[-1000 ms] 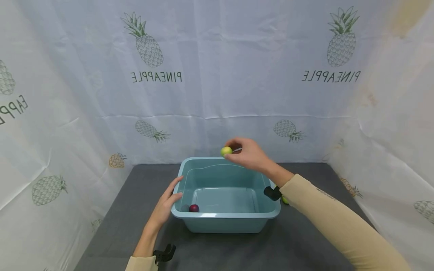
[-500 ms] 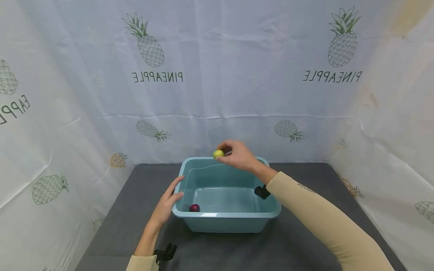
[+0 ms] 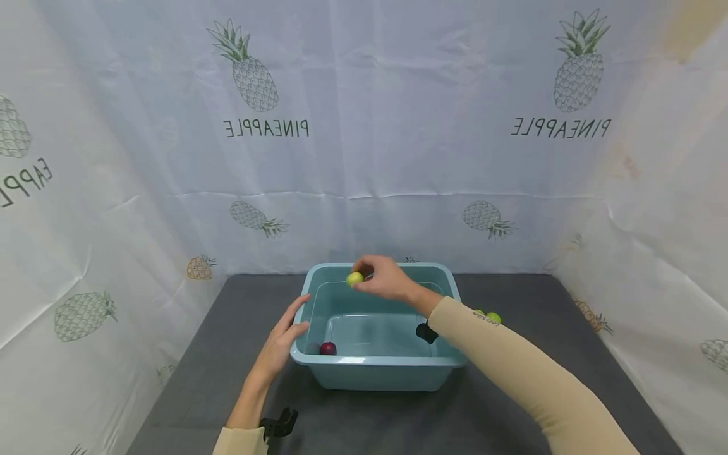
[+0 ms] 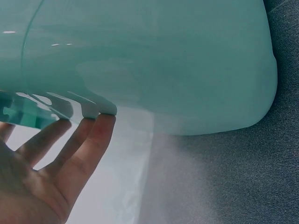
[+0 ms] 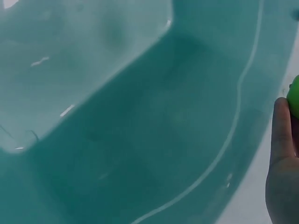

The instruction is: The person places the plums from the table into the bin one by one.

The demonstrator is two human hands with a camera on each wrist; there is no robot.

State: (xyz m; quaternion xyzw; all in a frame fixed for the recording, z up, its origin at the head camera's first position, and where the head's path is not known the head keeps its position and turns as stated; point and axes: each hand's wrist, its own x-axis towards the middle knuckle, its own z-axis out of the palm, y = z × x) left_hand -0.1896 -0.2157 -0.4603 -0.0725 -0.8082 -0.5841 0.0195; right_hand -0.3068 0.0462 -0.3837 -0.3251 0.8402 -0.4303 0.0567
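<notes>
My right hand (image 3: 387, 279) pinches a small round yellow-green fruit (image 3: 354, 279) between thumb and fingertips, over the back left part of a blue-green plastic basin (image 3: 387, 361). In the right wrist view the green fruit (image 5: 294, 97) shows only partly at the right edge, with a small dark stem spot. At the basin's left rim rests my left hand (image 3: 277, 346), its thumb lying over the rim. The left wrist view has its fingers (image 4: 88, 154) fairly straight, fingertips touching the basin's outside. A dark red round fruit, like a plum (image 3: 327, 349), lies inside at the front left corner.
The basin stands on a dark grey table (image 3: 199, 379). Behind my right sleeve, right of the basin, more green fruits (image 3: 493, 317) sit partly hidden. White cloth (image 3: 364, 126) printed with pineapples hangs behind and at both sides.
My right hand has moved left and lower with the green fruit, from above the back rim to over the basin. Green fruits on the right have come into sight. The left hand stays at the rim.
</notes>
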